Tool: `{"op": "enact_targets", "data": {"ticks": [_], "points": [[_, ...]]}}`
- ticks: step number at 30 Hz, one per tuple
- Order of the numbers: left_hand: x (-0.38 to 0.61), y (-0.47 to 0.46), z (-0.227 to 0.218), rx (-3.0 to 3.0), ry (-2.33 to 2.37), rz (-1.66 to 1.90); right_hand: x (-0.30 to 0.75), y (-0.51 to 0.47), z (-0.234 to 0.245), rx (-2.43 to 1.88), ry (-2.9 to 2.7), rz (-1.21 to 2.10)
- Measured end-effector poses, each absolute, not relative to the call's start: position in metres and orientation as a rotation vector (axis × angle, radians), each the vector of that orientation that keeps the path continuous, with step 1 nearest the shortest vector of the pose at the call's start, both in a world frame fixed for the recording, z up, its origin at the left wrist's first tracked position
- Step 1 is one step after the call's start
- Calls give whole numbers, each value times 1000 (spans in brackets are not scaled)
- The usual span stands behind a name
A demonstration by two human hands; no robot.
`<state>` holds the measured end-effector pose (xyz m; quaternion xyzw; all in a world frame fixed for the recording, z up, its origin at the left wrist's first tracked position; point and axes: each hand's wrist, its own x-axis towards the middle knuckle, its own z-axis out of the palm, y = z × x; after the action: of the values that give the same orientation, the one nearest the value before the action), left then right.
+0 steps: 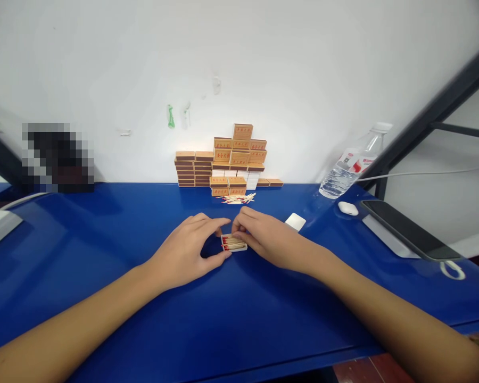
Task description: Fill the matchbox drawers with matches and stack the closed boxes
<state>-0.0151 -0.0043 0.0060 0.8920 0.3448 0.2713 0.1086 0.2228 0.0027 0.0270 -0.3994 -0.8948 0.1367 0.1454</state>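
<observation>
A small white matchbox tray (239,249) lies on the blue table, filled with red-tipped matches (232,243). My left hand (187,247) curves round its left end, thumb at the near edge and a finger at the far corner. Over the tray's right part, my right hand (263,234) has its fingers pinched together at the matches; the exact contact is partly hidden. Beyond both hands lies a loose pile of matches (239,199), in front of stacked matchboxes (228,182).
More matchboxes (194,170) stand stacked along the wall. To the right are a white card-like piece (295,222), a tilted water bottle (349,165), a white earphone case (348,208) and a phone (409,229) propped on a white box. A white device (2,229) sits at the left edge.
</observation>
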Motion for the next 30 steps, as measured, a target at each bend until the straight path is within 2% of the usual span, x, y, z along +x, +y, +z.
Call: {"op": "enact_targets", "data": {"ticks": [13, 23, 27, 30], "points": [[-13, -5, 8, 2662, 972, 778, 216, -3, 31, -1047, -2552, 602], [-16, -4, 6, 2661, 1011, 920, 227, 0, 38, -1043, -2484, 409], [-19, -1, 7, 2651, 1007, 871, 235, 10, 40, -1096, -2342, 209], [-23, 4, 12, 2607, 1058, 968, 245, 22, 37, -1202, -2241, 66]]}}
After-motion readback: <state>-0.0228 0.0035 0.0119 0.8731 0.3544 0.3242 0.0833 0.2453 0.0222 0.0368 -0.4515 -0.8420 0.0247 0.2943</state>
